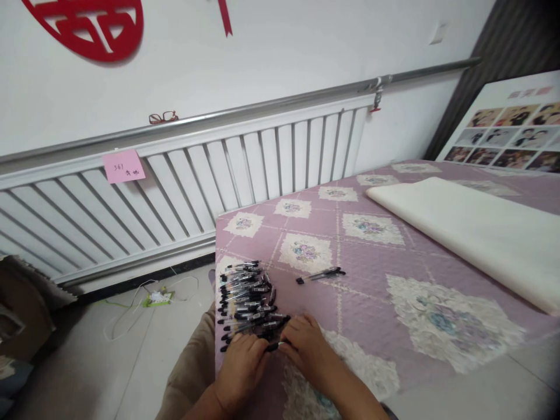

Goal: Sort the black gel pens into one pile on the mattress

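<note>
My left hand [241, 363] and my right hand [307, 349] meet low in the view, at the near end of a pile of pens. A pen [273, 346] spans the gap between them, its black part and a pale bit showing; the rest is covered by my fingers. Both hands have their fingers closed on it. Just beyond lies the pile of clear pens with black caps [247, 303], heaped along the table's left edge. To the right of the pile, a few more pens [321, 275] lie together, apart from the others.
A purple floral cloth [371, 262] covers the surface. On its right lies a cream folded sheet [472, 233], with a photo board [507, 128] behind. A white radiator [249, 163] bearing a pink note [124, 166] runs along the wall. A power strip [158, 298] rests on the floor.
</note>
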Available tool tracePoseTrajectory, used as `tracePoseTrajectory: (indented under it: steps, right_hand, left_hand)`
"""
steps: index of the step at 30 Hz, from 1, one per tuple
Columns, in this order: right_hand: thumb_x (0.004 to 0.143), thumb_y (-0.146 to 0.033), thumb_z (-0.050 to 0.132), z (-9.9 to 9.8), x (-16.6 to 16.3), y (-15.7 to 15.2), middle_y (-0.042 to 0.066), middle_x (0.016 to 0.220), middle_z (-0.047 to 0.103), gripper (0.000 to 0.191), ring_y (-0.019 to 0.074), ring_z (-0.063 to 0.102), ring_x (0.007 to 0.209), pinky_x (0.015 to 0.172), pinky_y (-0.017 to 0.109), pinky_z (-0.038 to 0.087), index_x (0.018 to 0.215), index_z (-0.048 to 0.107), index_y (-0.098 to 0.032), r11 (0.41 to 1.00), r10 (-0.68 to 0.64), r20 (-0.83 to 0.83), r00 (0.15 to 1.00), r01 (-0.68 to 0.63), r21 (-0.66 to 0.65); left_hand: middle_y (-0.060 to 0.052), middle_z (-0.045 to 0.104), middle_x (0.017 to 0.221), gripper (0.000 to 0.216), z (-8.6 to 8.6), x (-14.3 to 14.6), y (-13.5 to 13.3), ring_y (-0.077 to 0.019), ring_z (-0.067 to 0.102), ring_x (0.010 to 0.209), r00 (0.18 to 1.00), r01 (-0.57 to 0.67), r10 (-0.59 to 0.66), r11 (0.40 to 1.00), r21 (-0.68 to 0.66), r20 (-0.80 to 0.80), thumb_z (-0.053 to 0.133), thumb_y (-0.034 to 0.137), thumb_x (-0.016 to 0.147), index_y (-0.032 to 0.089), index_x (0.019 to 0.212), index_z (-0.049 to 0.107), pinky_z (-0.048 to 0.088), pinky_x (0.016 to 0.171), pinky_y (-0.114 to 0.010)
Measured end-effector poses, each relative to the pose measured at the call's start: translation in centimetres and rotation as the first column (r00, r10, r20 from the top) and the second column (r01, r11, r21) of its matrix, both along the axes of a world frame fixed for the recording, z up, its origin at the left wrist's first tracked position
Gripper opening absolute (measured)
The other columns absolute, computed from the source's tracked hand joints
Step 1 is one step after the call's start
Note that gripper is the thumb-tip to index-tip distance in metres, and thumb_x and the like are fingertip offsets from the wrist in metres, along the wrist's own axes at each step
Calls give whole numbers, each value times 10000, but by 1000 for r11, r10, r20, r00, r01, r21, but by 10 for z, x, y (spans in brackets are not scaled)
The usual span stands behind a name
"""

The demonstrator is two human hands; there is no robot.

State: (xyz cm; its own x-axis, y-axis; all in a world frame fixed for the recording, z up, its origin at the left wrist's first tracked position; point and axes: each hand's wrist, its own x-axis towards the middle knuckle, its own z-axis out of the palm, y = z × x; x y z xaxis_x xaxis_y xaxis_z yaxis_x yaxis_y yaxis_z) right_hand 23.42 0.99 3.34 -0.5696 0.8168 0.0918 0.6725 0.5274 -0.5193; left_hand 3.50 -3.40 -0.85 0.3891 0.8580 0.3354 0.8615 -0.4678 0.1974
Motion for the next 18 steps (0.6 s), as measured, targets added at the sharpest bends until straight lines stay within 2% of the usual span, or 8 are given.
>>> tracePoseTrajectory:
  steps: [2, 5, 8, 11, 14, 18]
  right_hand:
    - [851, -239, 596, 0, 1, 0, 14, 967, 655, 50, 194, 555, 972, 988, 424, 312, 898, 615, -238, 1000, 9, -53, 999, -9, 4]
    - [813, -297, 651, 2, 1, -2, 27, 988, 653, 149, 213, 549, 988, 960, 411, 335, 941, 601, -238, 1000, -15, -98, 995, 16, 16]
    - [844, -339, 621, 3, -1, -2, 21, 940, 655, 109, 209, 551, 970, 989, 445, 302, 877, 607, -237, 999, -39, -58, 998, 40, 22]
    - [889, -276, 552, 4, -1, 0, 6, 894, 655, 105, 188, 558, 938, 1010, 460, 277, 813, 609, -230, 999, -30, -17, 999, 30, 12]
    - [855, -217, 579, 6, 1, 0, 7, 920, 657, 33, 188, 563, 945, 992, 433, 306, 846, 608, -228, 1000, 5, -58, 998, -5, -15]
    - [792, -232, 648, 9, 2, -2, 31, 1016, 651, 200, 215, 552, 1011, 950, 399, 352, 984, 592, -244, 999, -9, -144, 989, 5, -32]
  left_hand:
    - [-14, 631, 827, 138, 0, 0, 0, -202, 575, 757, 1000, -5, 5, 1000, -10, -3, 468, 158, 886, 220, 919, 586, 406, 689, -327]
    - [-17, 631, 821, 138, 0, 0, 0, -202, 573, 753, 1000, 1, -1, 1000, 2, -7, 455, 181, 904, 217, 917, 588, 411, 694, -332]
    - [-18, 625, 805, 149, 0, 0, 0, -196, 570, 748, 1000, 9, -9, 1000, 22, 0, 447, 186, 909, 213, 914, 594, 412, 692, -324]
    - [-19, 619, 794, 150, 1, 0, 1, -193, 568, 755, 1000, -1, 1, 1000, 2, 5, 456, 180, 898, 214, 906, 602, 412, 700, -315]
    - [-19, 619, 799, 146, 2, 0, 0, -197, 566, 757, 1000, -5, 5, 1000, -21, 11, 469, 173, 888, 217, 907, 606, 409, 705, -320]
    - [-21, 622, 796, 134, 1, -1, 0, -201, 565, 758, 1000, 4, -4, 1000, -26, 16, 477, 180, 891, 214, 896, 606, 402, 709, -325]
